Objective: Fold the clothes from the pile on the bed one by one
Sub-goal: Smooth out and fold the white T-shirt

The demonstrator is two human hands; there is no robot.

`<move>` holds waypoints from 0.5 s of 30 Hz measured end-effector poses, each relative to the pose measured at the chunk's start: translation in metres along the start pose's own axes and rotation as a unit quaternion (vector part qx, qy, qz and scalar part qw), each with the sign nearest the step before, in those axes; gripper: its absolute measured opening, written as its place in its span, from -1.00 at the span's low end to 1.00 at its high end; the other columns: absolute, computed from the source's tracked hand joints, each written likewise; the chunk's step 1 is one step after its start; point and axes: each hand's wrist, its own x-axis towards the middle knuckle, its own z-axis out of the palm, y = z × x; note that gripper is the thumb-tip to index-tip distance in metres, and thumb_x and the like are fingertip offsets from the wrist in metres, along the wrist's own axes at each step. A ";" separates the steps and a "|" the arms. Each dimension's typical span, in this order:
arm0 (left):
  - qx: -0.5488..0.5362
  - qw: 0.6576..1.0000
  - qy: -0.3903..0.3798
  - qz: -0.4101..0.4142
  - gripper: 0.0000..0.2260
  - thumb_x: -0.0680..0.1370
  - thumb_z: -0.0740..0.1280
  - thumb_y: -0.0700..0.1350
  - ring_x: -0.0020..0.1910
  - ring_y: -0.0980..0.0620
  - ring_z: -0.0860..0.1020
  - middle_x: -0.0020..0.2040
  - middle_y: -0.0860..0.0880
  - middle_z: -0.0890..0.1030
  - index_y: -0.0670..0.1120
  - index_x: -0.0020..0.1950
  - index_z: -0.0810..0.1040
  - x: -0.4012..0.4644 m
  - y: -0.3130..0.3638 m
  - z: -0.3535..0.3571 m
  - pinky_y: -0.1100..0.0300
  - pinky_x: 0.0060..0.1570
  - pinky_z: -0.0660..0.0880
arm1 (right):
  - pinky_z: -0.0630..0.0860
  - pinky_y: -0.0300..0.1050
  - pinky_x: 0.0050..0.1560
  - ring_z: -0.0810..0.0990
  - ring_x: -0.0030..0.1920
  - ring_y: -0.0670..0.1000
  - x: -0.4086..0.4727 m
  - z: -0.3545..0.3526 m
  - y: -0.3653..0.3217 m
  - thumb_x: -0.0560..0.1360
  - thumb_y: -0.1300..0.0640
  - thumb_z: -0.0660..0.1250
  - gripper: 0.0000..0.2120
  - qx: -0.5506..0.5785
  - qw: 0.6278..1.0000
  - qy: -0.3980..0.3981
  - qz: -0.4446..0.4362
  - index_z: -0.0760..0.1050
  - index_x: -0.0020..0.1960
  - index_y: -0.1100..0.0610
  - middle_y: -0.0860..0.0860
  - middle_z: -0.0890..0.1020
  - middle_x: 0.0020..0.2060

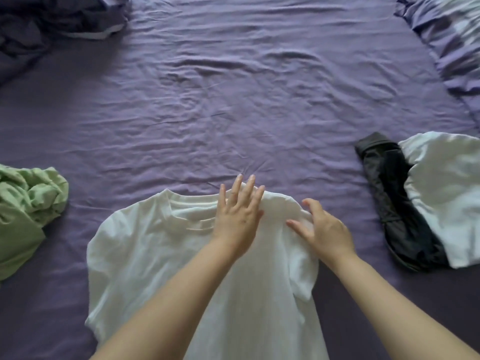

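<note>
White cotton T-shirt [145, 245] is laid flat on purple wrinkled bedsheet [233, 87], collar at 12 o'clock, long axis running 12 to 6. Left hand [237, 216] is pressed flat, fingers spread, on the collar area. Right hand [320, 231], fingers loosely curved, is rested on the right shoulder, nothing pinched. Right sleeve lies at 5 o'clock of the right hand, the nearer one; sleeve fold likely next. Crumpled green garment [26, 211] is seen at 9 o'clock, dark folded garment [394, 203] at 3.
</note>
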 end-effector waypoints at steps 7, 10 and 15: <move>0.033 0.998 -0.027 0.039 -0.76 0.60 0.18 0.04 0.29 -0.07 0.31 0.16 0.01 0.50 0.01 0.18 0.54 0.055 0.011 -0.021 0.03 0.43 0.00 | 0.45 0.03 0.00 0.53 0.19 0.11 -0.004 -0.011 0.032 0.53 0.00 0.28 -0.56 -0.010 0.999 0.038 -0.001 0.33 0.38 0.00 -0.05 0.51 0.25; 0.014 0.999 -0.023 -0.035 -0.78 0.58 0.22 0.05 0.29 -0.07 0.29 0.17 0.00 0.50 0.03 0.15 0.56 0.062 0.017 -0.019 0.01 0.44 0.00 | 0.46 0.05 -0.10 0.58 0.04 0.20 0.009 -0.012 0.033 0.53 0.05 0.29 -0.60 -0.019 0.995 0.096 0.002 0.39 0.34 0.09 0.04 0.56 0.13; -0.016 0.989 0.116 -0.088 -0.69 0.44 0.34 -0.09 0.38 -0.18 0.28 0.29 -0.19 0.46 -0.05 0.18 0.54 0.026 0.035 0.013 -0.29 0.41 0.09 | 0.40 0.00 0.05 0.51 0.18 0.13 0.002 -0.003 0.041 0.50 -0.03 0.32 -0.50 0.084 0.991 0.085 0.053 0.32 0.38 0.10 0.02 0.51 0.21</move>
